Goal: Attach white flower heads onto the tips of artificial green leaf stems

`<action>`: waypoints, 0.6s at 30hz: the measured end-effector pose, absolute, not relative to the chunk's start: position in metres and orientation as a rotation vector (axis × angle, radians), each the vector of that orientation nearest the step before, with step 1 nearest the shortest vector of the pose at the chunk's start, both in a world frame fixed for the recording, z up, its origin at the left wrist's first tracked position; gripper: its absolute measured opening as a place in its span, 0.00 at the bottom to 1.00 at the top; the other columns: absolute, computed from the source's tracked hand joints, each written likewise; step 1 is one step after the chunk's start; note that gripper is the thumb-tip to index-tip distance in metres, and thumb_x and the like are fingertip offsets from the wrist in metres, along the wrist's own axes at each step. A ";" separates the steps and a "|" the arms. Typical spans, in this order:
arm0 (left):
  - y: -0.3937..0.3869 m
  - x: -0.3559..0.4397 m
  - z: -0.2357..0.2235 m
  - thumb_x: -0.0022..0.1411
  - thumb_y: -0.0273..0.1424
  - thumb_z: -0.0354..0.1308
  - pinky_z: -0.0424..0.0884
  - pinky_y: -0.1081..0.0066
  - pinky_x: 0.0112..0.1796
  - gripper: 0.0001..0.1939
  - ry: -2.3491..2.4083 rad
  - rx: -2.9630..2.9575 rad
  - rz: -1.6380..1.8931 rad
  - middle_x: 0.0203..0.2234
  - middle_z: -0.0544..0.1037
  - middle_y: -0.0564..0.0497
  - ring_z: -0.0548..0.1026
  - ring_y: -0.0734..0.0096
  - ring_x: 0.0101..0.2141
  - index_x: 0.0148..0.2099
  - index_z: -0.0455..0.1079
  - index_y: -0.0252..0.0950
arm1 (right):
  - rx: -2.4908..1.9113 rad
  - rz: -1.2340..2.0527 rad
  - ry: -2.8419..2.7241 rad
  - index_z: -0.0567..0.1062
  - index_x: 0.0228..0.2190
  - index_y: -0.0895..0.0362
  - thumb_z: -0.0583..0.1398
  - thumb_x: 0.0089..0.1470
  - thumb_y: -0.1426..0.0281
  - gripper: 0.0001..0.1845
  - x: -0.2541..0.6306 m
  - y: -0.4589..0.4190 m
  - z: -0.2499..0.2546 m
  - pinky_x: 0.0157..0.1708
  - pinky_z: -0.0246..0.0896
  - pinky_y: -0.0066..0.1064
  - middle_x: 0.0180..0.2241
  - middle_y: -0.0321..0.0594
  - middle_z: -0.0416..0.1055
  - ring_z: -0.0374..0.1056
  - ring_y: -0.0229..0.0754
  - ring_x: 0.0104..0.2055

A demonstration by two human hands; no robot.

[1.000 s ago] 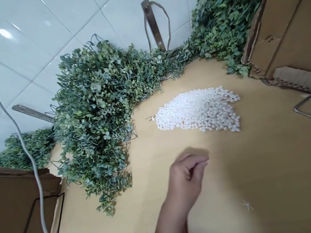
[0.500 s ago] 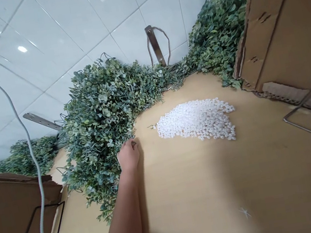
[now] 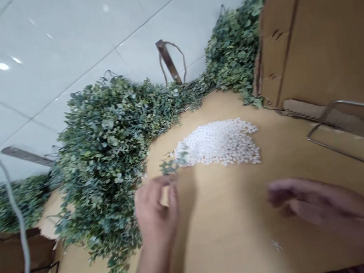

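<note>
My left hand (image 3: 155, 206) pinches a small leafy green sprig (image 3: 169, 164) above the tabletop, its leaves pointing toward the white beads. Just left of that hand lies a large heap of artificial green foliage (image 3: 106, 140). A pile of small white bead-like pieces (image 3: 218, 142) is spread beyond both hands. My right hand (image 3: 305, 204) hovers over the wooden board (image 3: 227, 240) on the right. It is smeared by motion, so I cannot make out its fingers well or whether anything is in them.
Cardboard boxes stand at right (image 3: 325, 33) and lower left (image 3: 7, 259). A bent metal wire frame (image 3: 345, 153) juts from the right box. A white cable (image 3: 15, 206) hangs at left. Behind is a tiled wall (image 3: 81, 32). A thin white star-shaped piece (image 3: 276, 245) lies near the front.
My left hand has come away from the foliage heap and now holds a sprig. My right hand has entered from the right. The view has shifted.
</note>
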State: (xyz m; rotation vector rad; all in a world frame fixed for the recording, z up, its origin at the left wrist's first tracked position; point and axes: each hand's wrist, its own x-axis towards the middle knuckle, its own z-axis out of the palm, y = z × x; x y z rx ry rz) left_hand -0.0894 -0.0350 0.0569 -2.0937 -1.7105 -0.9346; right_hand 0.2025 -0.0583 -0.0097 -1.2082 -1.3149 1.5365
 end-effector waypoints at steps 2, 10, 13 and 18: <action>-0.050 -0.054 0.047 0.56 0.21 0.55 0.62 0.68 0.35 0.07 -1.401 -2.406 -0.907 0.29 0.79 0.50 0.75 0.71 0.31 0.37 0.69 0.36 | -1.228 1.743 -1.149 0.71 0.43 0.56 0.61 0.43 0.49 0.30 0.174 -0.049 0.001 0.42 0.69 0.29 0.43 0.45 0.71 0.70 0.37 0.41; -0.065 -0.008 0.022 0.58 0.19 0.53 0.60 0.68 0.36 0.11 -1.152 -2.804 -0.967 0.31 0.78 0.49 0.73 0.72 0.30 0.42 0.71 0.33 | -1.036 1.888 -0.717 0.70 0.28 0.60 0.67 0.35 0.54 0.25 0.145 -0.030 0.010 0.35 0.63 0.20 0.29 0.34 0.71 0.65 0.27 0.30; -0.067 -0.009 0.018 0.58 0.18 0.53 0.63 0.68 0.37 0.12 -1.124 -2.919 -1.006 0.32 0.77 0.48 0.73 0.72 0.31 0.44 0.70 0.32 | -1.029 1.888 -0.703 0.71 0.27 0.61 0.67 0.34 0.55 0.24 0.150 -0.032 0.007 0.35 0.62 0.19 0.27 0.34 0.70 0.65 0.27 0.30; -0.064 -0.013 0.025 0.56 0.16 0.53 0.68 0.71 0.36 0.15 -1.198 -3.003 -1.146 0.33 0.76 0.47 0.72 0.73 0.33 0.44 0.70 0.33 | -1.167 1.831 -0.769 0.70 0.29 0.61 0.64 0.34 0.47 0.30 0.151 -0.031 0.005 0.28 0.58 0.19 0.24 0.33 0.66 0.61 0.27 0.26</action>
